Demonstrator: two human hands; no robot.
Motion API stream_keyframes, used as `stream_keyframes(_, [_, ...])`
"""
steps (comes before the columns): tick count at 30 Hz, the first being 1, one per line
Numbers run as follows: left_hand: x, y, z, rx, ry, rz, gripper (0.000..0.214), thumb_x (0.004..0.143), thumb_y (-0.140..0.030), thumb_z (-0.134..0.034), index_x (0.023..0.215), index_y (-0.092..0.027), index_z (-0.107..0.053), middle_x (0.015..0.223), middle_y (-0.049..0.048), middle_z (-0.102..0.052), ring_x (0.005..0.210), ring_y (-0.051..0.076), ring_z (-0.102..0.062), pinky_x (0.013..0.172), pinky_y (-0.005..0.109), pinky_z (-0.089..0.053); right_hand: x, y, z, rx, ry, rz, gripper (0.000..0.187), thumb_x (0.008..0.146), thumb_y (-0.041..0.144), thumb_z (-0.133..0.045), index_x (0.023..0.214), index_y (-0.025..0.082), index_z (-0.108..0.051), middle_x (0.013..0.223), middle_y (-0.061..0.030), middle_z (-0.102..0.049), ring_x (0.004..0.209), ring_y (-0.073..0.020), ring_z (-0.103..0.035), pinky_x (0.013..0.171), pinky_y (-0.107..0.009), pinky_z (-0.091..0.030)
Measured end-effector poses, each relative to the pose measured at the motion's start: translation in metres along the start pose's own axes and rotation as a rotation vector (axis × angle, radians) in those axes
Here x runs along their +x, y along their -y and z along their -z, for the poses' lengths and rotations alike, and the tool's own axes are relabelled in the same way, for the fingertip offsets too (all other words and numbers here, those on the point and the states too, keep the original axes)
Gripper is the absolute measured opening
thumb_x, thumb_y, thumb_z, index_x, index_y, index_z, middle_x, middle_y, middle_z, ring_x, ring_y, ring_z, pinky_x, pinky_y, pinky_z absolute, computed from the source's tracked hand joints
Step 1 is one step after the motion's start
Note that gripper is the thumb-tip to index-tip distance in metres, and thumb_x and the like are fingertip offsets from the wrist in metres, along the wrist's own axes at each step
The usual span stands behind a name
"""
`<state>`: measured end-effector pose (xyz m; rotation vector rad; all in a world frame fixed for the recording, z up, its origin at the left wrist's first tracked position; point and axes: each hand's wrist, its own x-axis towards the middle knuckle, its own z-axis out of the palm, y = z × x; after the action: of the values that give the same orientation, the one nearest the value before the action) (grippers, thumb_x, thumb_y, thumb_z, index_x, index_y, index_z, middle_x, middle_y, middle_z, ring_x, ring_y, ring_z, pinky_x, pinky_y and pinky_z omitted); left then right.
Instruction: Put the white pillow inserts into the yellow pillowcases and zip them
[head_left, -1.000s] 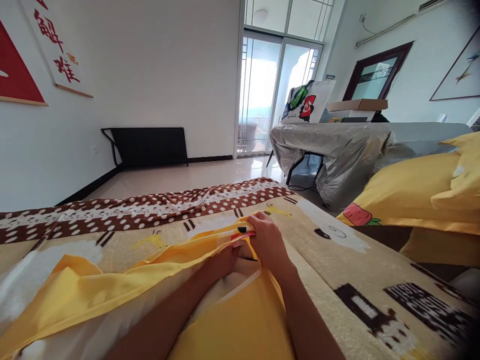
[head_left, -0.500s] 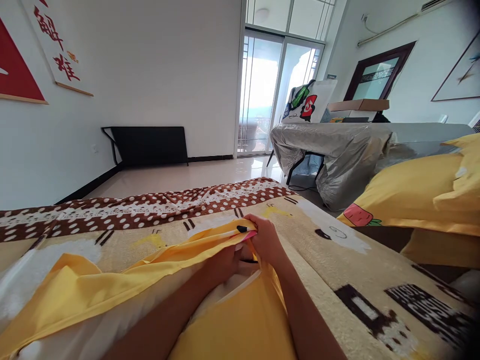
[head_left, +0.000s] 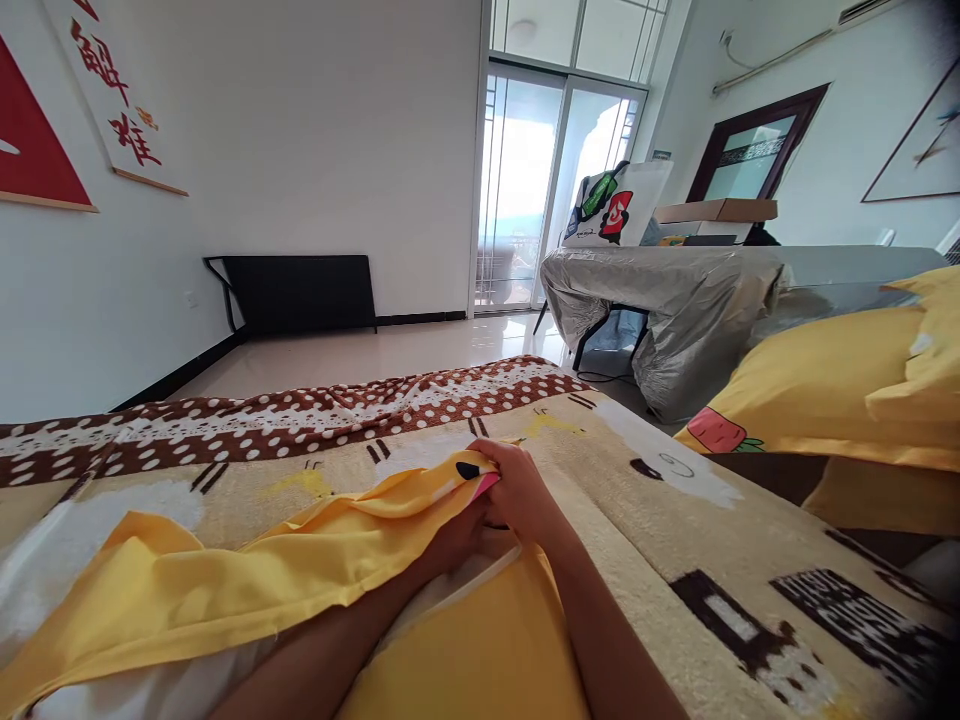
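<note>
Left forearm [head_left: 337, 635] bare, right forearm [head_left: 596, 615] bare, both tapering forward; right hand [head_left: 521, 490] bare; left hand [head_left: 463, 532] largely hidden.

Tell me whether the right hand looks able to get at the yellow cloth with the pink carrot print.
Probably, but not without letting go: the right hand grips the rumpled yellow fabric. Only the flat beige printed blanket shows between it and the carrot-print cloth, though a stretch may be needed.

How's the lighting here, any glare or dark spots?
Head view: daylight washes out the glass doors and glares off the glossy floor; same view, the left hand looks shaded, partly behind yellow cloth; the picture's right-hand corners darken.
</note>
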<state>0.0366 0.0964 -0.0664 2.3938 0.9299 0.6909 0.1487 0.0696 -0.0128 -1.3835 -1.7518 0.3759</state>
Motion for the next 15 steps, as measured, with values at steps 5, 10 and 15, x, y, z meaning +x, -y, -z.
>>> stream_keyframes(5, [0.0, 0.007, 0.005, -0.004, -0.043, -0.12, 0.033, 0.09, -0.024, -0.038, 0.114, -0.022, -0.06, 0.131, 0.0059, -0.054, 0.121, 0.023, -0.048, 0.107, 0.039, -0.036, 0.003, -0.005, 0.001, -0.036, -0.049, -0.043, 0.022, 0.063, 0.009, -0.043, 0.076, 0.019, -0.057, 0.068, 0.0012, -0.063, 0.066, -0.0139, -0.052, 0.061, -0.021, -0.033])
stream_keyframes(10, [-0.006, 0.018, 0.002, -0.021, -0.095, -0.069, 0.046, 0.089, -0.021, -0.036, 0.134, -0.023, -0.047, 0.13, 0.005, -0.056, 0.126, 0.023, -0.045, 0.112, 0.042, -0.031, 0.005, -0.015, 0.005, -0.017, -0.017, -0.003, 0.017, 0.065, 0.01, -0.046, 0.076, 0.019, -0.054, 0.069, 0.0021, -0.063, 0.065, -0.0132, -0.053, 0.059, -0.02, -0.032])
stream_keyframes(15, [-0.007, 0.024, -0.004, -0.067, -0.134, -0.069, 0.046, 0.087, -0.021, -0.04, 0.132, -0.026, -0.049, 0.122, 0.0036, -0.062, 0.127, 0.024, -0.044, 0.113, 0.044, -0.028, 0.005, -0.017, 0.005, 0.038, -0.025, 0.016, 0.021, 0.064, 0.008, -0.045, 0.078, 0.019, -0.056, 0.068, 0.0036, -0.062, 0.065, -0.0123, -0.053, 0.059, -0.019, -0.034])
